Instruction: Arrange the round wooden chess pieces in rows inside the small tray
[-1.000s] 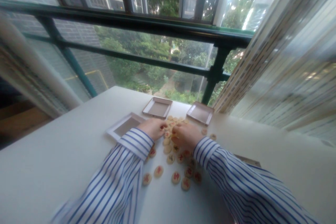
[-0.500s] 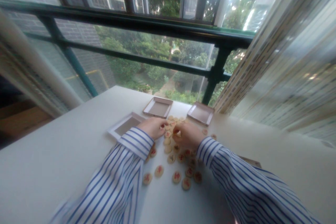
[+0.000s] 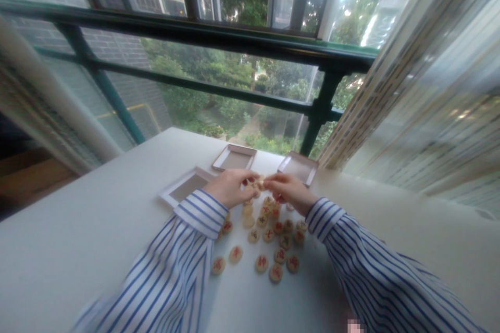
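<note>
Round wooden Chinese chess pieces (image 3: 262,263) with red or dark characters lie scattered on the white table, some with a plain side up. At the far end of this spread, my left hand (image 3: 233,188) curves over a few pieces, its thumb and fingers apart with nothing plainly held. Facing it, my right hand (image 3: 289,192) has its fingertips pinched together on a pale chess piece (image 3: 261,184), partly hidden by the fingers. More pieces lie below and beside both hands; the ones under the palms are partly covered.
Behind the left hand sits a shallow box tray (image 3: 187,187). Two more shallow trays, one at the back middle (image 3: 235,158) and one at the back right (image 3: 299,167), stand near the table's (image 3: 97,229) far edge. A green railing (image 3: 219,44) and window lie beyond.
My right hand has shifted slightly up and rightward, uncovering pieces beneath it, and its fingers now reach left. My left hand has moved little, its fingers now stretched more toward the right.
</note>
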`<action>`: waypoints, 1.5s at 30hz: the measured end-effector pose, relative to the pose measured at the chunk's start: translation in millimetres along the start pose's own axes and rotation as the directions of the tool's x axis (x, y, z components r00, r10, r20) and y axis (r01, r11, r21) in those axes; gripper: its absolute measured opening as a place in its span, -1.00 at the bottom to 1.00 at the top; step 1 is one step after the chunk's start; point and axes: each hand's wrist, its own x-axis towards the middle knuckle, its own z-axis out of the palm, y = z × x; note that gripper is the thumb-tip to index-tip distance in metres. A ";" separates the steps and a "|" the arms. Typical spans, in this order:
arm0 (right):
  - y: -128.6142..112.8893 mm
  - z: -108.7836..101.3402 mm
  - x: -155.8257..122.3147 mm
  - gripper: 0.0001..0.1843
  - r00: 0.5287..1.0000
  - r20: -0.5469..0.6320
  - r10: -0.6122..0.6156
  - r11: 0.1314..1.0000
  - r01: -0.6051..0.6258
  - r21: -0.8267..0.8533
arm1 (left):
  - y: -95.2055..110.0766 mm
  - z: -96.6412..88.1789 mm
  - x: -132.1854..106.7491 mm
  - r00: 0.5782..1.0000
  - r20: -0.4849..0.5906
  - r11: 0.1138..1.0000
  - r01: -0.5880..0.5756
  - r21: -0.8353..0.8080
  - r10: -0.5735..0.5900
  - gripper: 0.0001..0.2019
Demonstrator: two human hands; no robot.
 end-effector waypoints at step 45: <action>14.2 10.9 0.6 -0.82 0.983 0.010 -0.183 0.936 0.177 -0.304 | -8.8 11.3 -2.7 0.884 0.312 0.874 0.185 0.449 -0.348 -0.82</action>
